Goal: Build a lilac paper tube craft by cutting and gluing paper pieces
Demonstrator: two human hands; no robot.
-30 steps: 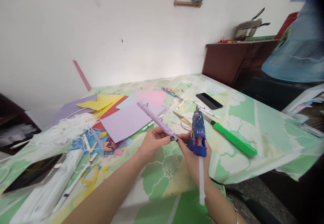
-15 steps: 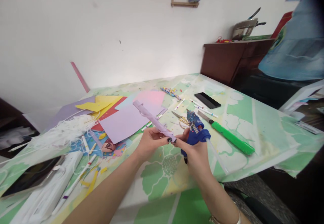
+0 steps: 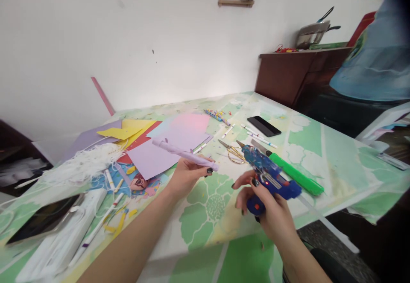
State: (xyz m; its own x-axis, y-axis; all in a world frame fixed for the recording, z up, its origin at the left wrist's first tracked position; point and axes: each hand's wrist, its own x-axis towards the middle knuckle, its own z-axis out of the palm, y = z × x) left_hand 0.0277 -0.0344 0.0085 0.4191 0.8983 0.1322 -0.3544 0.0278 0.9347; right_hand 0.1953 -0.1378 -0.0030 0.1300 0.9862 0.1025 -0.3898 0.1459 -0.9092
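Pinched in my left hand is a rolled tube of lilac paper, slanting up to the left over the loose sheets. My right hand holds a blue hot glue gun by its handle, nozzle pointing away to the upper left. A clear glue stick juts from the gun's back end. Just beyond the nozzle lie gold-handled scissors. A green-handled knife rests to the right of the gun, its blade partly covered by it. A lilac sheet lies flat behind the tube.
A black phone and several markers lie at the back right. On the left are white string, yellow paper, a second phone and a white power strip. A water bottle stands right.
My right hand has moved away from the paper tube to the right, carrying the glue gun. The tube has tipped lower and leftward in my left hand. The scissors show more fully.
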